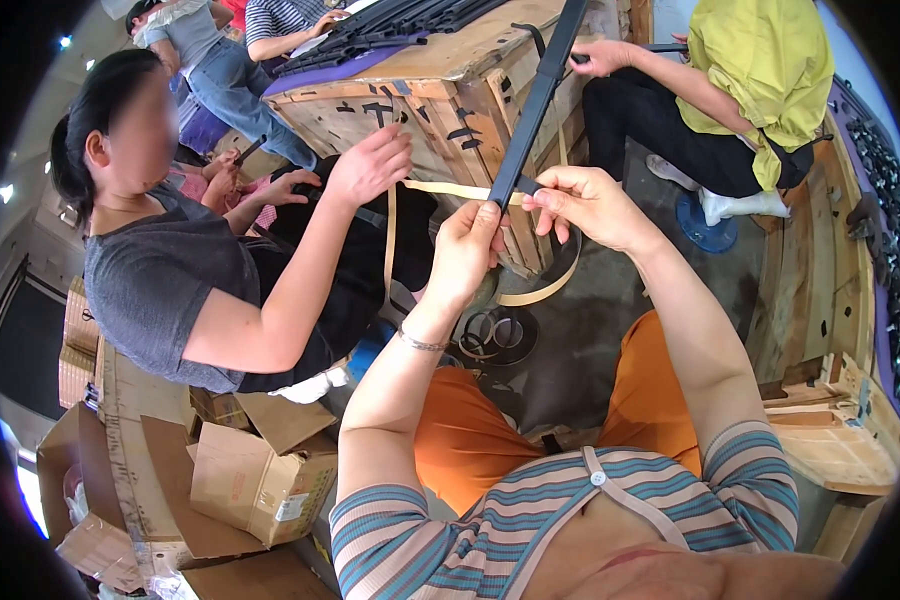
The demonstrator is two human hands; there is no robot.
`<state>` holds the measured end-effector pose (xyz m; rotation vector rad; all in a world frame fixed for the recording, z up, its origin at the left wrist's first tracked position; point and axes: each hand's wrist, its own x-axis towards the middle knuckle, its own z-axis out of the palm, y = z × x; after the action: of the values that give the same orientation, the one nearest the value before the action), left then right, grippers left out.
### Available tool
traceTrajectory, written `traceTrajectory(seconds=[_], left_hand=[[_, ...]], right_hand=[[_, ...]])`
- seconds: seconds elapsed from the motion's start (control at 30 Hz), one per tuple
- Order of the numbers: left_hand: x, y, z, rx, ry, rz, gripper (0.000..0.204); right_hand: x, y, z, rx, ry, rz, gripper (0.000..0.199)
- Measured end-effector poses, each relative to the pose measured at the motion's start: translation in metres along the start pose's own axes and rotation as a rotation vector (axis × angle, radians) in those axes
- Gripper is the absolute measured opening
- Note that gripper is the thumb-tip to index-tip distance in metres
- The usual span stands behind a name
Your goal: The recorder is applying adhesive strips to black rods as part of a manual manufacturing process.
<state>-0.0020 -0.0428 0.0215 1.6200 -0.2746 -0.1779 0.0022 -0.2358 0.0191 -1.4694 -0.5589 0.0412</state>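
A long flat black strip [538,110] slants up and away in front of me. My left hand [462,245] is closed round its lower end, thumb on top. A short black end piece [527,185] sticks out beside the strip, and the fingers of my right hand [592,207] pinch it. Tan tape [450,188] passes across behind the strip towards my right fingertips; whether they also hold it I cannot tell. More tan tape [545,293] curves down below my hands.
At left sits a co-worker in grey [170,280], one hand raised near mine. A wooden crate [370,85] bears black strips [370,40]. A person in yellow [755,70] sits at far right. Tape rolls [495,335] lie on the floor; cardboard boxes [255,470] stand lower left.
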Motion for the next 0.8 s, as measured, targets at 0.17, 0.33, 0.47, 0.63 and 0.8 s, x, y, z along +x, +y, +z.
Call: traceTrajectory(seconds=[0.17, 0.33, 0.47, 0.63, 0.8], left_hand=[[0.001, 0.005, -0.007, -0.033, 0.006, 0.024, 0.03], [0.001, 0.006, -0.008, -0.085, -0.003, 0.012, 0.029], [-0.001, 0.006, -0.005, -0.034, -0.021, 0.021, 0.031], [-0.004, 0.008, -0.002, -0.001, -0.002, -0.012, 0.03], [-0.005, 0.009, 0.002, -0.033, 0.016, -0.007, 0.026]], right_hand=[[-0.002, -0.001, -0.006, 0.055, -0.087, 0.126, 0.02], [-0.004, -0.001, 0.0, 0.168, -0.129, 0.132, 0.019], [-0.003, -0.001, 0.008, 0.228, -0.109, 0.179, 0.018], [-0.002, -0.005, 0.012, 0.297, 0.109, 0.068, 0.018], [0.0, -0.004, 0.016, 0.093, 0.238, -0.113, 0.014]])
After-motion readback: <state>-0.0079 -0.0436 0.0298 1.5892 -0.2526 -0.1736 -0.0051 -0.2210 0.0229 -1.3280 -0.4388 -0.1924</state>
